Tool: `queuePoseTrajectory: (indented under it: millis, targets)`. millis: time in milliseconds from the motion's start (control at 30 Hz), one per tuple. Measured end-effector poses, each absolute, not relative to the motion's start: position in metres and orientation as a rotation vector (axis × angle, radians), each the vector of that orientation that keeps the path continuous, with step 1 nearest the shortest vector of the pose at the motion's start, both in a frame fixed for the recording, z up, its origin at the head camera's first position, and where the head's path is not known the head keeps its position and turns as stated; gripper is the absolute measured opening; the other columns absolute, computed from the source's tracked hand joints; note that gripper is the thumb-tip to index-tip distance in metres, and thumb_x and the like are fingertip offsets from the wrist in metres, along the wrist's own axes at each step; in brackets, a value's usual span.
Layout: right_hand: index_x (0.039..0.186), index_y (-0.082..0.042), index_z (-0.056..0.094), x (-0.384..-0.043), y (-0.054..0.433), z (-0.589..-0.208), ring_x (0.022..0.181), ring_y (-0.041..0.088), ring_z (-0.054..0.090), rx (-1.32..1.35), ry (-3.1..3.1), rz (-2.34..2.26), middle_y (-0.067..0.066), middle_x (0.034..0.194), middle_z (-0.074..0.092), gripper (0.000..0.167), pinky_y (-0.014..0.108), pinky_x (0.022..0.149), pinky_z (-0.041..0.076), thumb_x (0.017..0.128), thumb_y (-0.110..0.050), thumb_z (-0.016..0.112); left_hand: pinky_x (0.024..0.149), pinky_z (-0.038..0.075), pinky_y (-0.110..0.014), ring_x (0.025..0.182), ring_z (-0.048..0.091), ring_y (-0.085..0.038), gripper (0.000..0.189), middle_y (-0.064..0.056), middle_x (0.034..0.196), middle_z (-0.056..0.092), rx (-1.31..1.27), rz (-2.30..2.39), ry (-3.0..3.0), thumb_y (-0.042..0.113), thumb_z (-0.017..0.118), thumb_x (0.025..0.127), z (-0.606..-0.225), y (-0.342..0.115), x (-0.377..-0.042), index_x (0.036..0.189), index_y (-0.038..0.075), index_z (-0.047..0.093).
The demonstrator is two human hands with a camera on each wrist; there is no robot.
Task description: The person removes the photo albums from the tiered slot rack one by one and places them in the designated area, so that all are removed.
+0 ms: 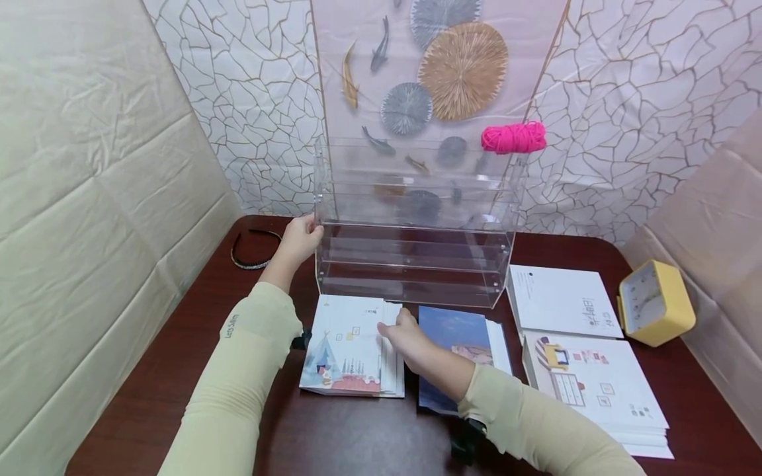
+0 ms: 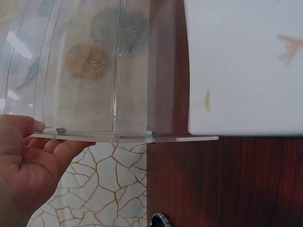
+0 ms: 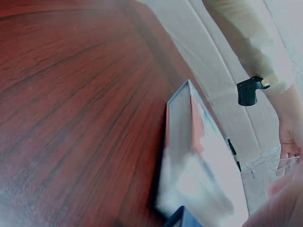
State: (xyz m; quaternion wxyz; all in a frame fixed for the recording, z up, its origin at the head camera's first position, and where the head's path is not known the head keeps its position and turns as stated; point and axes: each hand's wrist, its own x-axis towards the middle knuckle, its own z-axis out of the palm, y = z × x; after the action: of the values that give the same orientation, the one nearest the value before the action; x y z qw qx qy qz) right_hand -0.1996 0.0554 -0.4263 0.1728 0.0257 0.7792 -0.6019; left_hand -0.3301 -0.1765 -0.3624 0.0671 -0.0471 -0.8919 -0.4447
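A clear acrylic tiered rack (image 1: 411, 264) stands at the back of the table. My left hand (image 1: 300, 239) grips the edge of its left side panel, thumb inside and fingers outside in the left wrist view. In front of the rack lies a stack of white booklets (image 1: 345, 344), the top cover printed with a blue tent. My right hand (image 1: 413, 340) is over this stack's right edge, its thumb at the top booklet's edge. Whether it pinches a booklet is unclear; the right wrist view is blurred there. Blue-covered booklets (image 1: 437, 330) lie partly under the right forearm.
Two more piles stand at the right: a plain white booklet (image 1: 565, 297) and a stack with a shop drawing (image 1: 595, 377). Beside them is a yellow clock (image 1: 657, 304). A headband (image 1: 250, 266) lies at the back left. Pink yarn (image 1: 513, 137) appears at the rack's top right.
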Motion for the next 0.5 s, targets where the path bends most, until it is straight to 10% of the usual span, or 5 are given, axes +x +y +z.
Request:
queuePoseTrajectory:
  millis: [500]
  targets:
    - [0.144,0.008,0.019,-0.199,0.068,-0.426,0.135,0.041,0.019,-0.073,2.288,-1.739,0.027,0.147,0.021,0.066,0.053,0.105,0.022,0.094,-0.016,0.055,0.082,0.046,-0.038,0.105,0.056,-0.027,0.047,-0.020,0.131,0.050,-0.046,-1.500,-2.682,0.015,0.045,0.099,-0.361,-0.171,-0.328,0.144,0.006,0.037]
